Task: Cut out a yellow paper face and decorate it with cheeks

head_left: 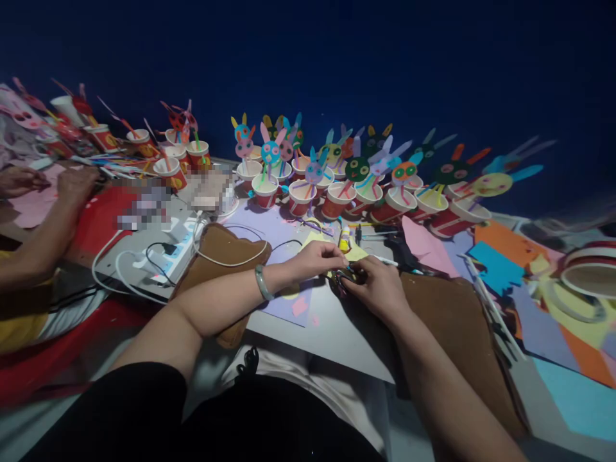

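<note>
though close together, left hand [318, 258] in a pinch, contents unclear; right hand [380, 285] half-curled round dark tool [344, 280]

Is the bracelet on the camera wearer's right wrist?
No, the bracelet circles the wrist just behind the left hand.

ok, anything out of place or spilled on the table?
No liquid spill that I can see. Just untidy: a pink scrap lies loose on the purple sheet, and a white cable loops over the left brown pad.
</note>
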`<state>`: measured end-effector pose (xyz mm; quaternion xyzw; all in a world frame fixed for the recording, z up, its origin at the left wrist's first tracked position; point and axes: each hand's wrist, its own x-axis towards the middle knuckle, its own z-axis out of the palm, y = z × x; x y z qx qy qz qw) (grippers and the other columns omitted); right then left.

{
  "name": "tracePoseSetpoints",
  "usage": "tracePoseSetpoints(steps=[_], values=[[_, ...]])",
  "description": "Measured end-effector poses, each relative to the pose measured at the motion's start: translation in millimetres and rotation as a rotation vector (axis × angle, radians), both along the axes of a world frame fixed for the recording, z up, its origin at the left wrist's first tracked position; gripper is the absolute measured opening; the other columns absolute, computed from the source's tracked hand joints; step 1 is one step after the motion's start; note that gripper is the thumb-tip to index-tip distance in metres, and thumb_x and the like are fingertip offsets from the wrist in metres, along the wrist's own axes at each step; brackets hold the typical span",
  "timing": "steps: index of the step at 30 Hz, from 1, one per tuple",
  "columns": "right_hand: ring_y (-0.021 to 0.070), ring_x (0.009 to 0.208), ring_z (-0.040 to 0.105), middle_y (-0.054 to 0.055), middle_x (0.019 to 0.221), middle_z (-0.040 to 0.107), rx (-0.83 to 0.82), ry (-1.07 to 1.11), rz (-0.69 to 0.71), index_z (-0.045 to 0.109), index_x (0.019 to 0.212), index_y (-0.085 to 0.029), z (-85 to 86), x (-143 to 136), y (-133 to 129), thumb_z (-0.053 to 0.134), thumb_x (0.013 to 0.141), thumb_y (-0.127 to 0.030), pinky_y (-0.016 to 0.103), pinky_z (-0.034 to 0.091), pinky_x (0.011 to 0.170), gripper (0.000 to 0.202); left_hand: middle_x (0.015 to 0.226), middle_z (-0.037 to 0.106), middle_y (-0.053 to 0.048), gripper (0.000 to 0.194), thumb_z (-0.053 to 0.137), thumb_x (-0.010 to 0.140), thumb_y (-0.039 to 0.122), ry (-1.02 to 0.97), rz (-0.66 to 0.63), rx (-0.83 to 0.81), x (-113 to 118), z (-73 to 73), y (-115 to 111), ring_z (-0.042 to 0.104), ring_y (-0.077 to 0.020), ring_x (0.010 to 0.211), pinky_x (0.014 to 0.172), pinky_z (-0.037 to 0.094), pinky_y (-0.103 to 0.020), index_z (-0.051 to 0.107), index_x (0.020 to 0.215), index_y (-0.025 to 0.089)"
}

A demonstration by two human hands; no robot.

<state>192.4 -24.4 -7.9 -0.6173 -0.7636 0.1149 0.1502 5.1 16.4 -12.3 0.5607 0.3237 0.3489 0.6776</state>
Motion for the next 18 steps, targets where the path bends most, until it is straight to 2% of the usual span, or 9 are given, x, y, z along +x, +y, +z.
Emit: tracePoseSetpoints(steps=[5,9,12,15,18], values=[[0.0258,0.086,0.064,0.009,0.09,0.07,-0.054,-0.111,0.022,0.072,0.084,-0.019,6.8,-4.7,-3.1,0.07,0.077,-0.041,0.035,0.035,0.071,0.023,0.066,0.056,0.003,0.023,0.072,0.071,0.034,0.061,-0.037,-0.015,-0.6,2.3,-3.0,0.047,-0.0069,0.062,0.063,0.034,-0.024,0.065,0.073,0.012],[0.0246,0.087,0.063,0.008,0.087,0.069,-0.082,-0.067,0.066,0.071,0.079,-0.019,7.5,-5.0,-5.2,0.073,0.077,-0.045,0.035,0.034,0.074,0.025,0.07,0.06,0.001,0.023,0.072,0.073,0.034,0.032,-0.003,-0.07,-3.1,4.4,-2.2,0.05,-0.0075,0.064,0.064,0.036,-0.024,0.066,0.077,0.012],[0.0242,0.089,0.063,0.007,0.091,0.071,0.054,0.068,0.074,0.07,0.082,-0.02,6.4,-3.2,-6.7,0.071,0.081,-0.043,0.037,0.035,0.078,0.023,0.066,0.057,0.003,0.025,0.073,0.074,0.036,0.004,-0.011,-0.108,-3.9,4.4,-0.4,0.048,-0.0062,0.061,0.061,0.035,-0.023,0.063,0.072,0.013],[0.0216,0.082,0.064,0.005,0.088,0.072,0.269,0.202,0.073,0.067,0.087,-0.021,5.8,-2.9,-9.0,0.066,0.086,-0.042,0.038,0.037,0.082,0.021,0.062,0.056,0.003,0.025,0.073,0.074,0.035,-0.034,-0.025,-0.154,-2.8,5.1,-0.3,0.047,-0.0054,0.057,0.058,0.033,-0.022,0.062,0.069,0.013],[0.0208,0.077,0.064,0.004,0.086,0.072,0.42,0.225,0.075,0.065,0.09,-0.024,6.0,-3.6,-11.2,0.062,0.09,-0.043,0.041,0.038,0.084,0.02,0.062,0.058,0.002,0.024,0.075,0.07,0.033,-0.09,-0.014,-0.241,-0.9,6.6,-1.4,0.051,-0.0063,0.057,0.058,0.035,-0.021,0.062,0.071,0.012]])
